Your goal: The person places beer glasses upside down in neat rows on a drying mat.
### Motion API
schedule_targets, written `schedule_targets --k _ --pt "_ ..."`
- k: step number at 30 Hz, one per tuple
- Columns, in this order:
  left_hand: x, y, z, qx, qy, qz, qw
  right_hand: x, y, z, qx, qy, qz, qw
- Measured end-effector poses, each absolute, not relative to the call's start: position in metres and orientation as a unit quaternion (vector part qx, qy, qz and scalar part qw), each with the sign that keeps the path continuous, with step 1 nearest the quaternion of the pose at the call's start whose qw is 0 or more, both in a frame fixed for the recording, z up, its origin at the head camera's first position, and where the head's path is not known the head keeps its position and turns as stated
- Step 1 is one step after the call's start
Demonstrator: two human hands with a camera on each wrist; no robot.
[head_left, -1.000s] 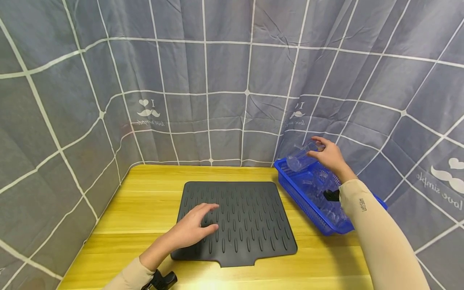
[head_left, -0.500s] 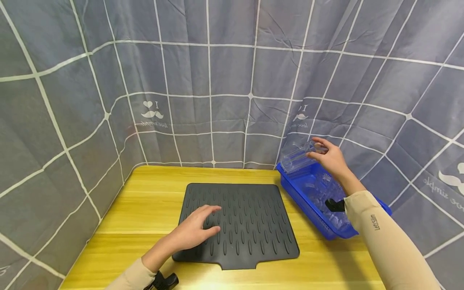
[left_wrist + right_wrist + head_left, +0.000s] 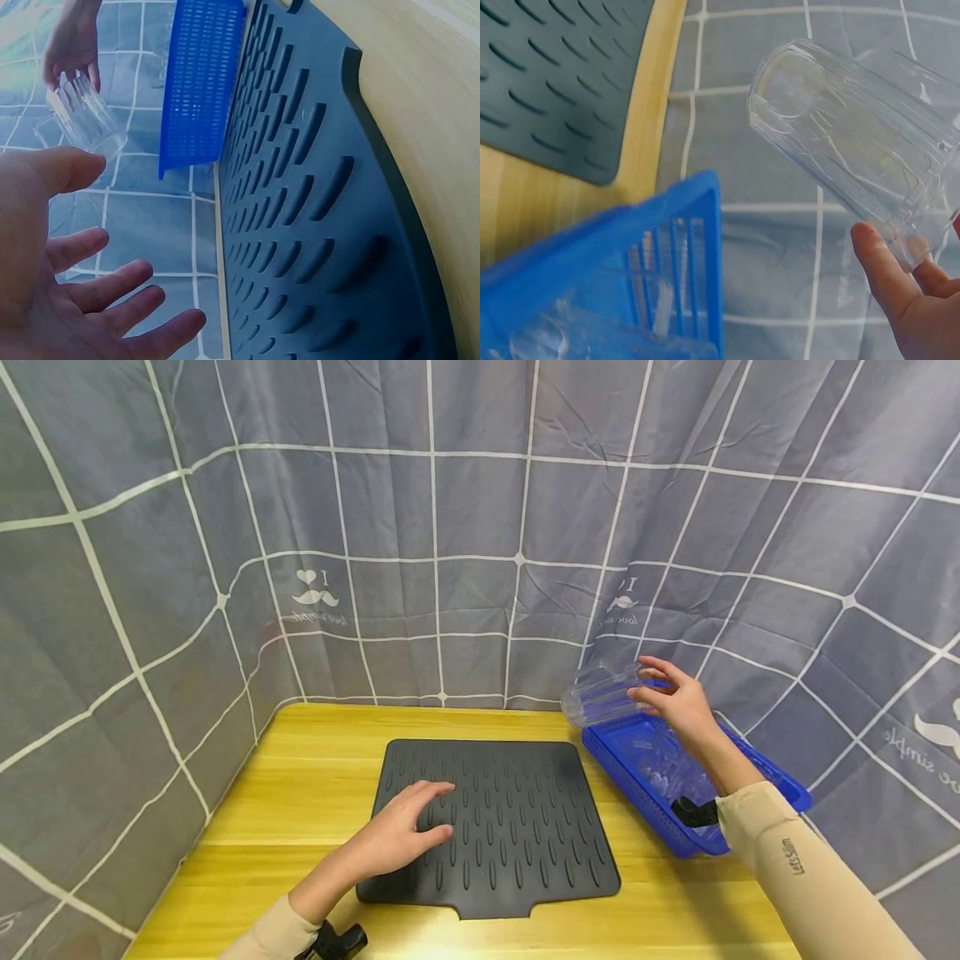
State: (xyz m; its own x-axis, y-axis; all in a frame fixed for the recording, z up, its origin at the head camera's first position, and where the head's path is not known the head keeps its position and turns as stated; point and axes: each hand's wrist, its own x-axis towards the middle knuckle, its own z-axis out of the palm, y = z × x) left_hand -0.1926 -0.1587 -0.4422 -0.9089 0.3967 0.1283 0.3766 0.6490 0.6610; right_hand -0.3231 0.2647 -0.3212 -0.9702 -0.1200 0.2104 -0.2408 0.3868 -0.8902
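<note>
My right hand (image 3: 681, 706) holds a clear, ridged mug (image 3: 596, 700) by its open end, between thumb and fingers. The mug lies tilted on its side in the air, over the far left corner of a blue basket (image 3: 633, 789), its base pointing left. The left wrist view shows a handle on the side of this mug (image 3: 88, 120). More clear glassware (image 3: 671, 768) lies in the basket, partly hidden by my right arm. Above the left part of a black ribbed mat (image 3: 517, 827), my left hand (image 3: 401, 833) hovers with fingers spread, holding nothing.
The mat and basket rest on a yellow wood-grain table (image 3: 247, 810), the basket to the mat's right. A grey curtain with white grid lines (image 3: 472, 593) hangs behind and along both sides. Each wrist carries a black camera mount (image 3: 337, 941).
My right hand has brought the mug left, from above the basket to beyond its far left corner, and the mug lies more level. My left hand has stayed almost still.
</note>
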Motion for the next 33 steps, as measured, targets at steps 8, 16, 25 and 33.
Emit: schedule_targets --k 8,16,25,33 --pt "-0.192 -0.158 -0.442 0.214 0.907 0.362 0.003 -0.309 0.246 -0.329 0.118 -0.811 0.572 0.04" --pt "-0.193 -0.156 -0.444 0.213 0.908 0.36 -0.004 -0.298 0.233 -0.343 0.116 -0.779 0.616 0.014" --pt "-0.196 -0.153 -0.443 0.215 0.908 0.36 -0.01 -0.282 0.217 -0.357 0.101 -0.74 0.664 -0.021" --pt "-0.2 -0.147 -0.444 0.208 0.906 0.367 -0.002 -0.274 0.206 -0.371 0.095 -0.715 0.69 -0.053"
